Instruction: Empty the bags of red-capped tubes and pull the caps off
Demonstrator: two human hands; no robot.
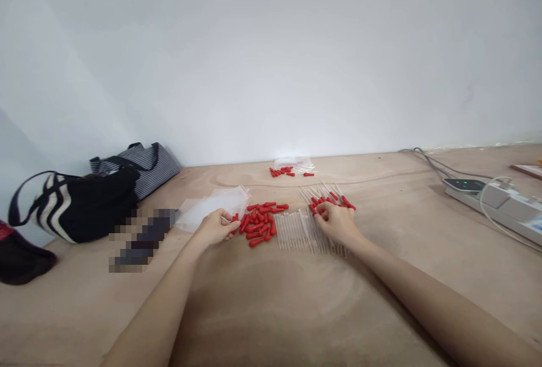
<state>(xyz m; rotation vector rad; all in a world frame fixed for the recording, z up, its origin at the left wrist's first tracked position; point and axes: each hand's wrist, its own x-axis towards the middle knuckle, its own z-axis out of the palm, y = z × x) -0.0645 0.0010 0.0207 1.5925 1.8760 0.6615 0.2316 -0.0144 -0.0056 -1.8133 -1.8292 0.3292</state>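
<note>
A heap of small red rubber bulbs (pixel 260 221) lies on the wooden table (pixel 271 310) between my hands. My left hand (pixel 217 226) rests at the heap's left edge, fingers pinched on a thin clear tube with a red bulb at its end. A row of clear glass tubes (pixel 296 230) lies to the right of the heap. My right hand (pixel 336 222) lies on the far end of that row, fingers curled among finished droppers with red bulbs (pixel 332 200); what it holds is hidden.
Clear plastic bags (pixel 214 206) lie left of the heap. More red bulbs and a bag (pixel 290 168) sit by the wall. Two striped bags (pixel 91 195) stand at the left. A power strip with cables (pixel 497 203) lies at the right.
</note>
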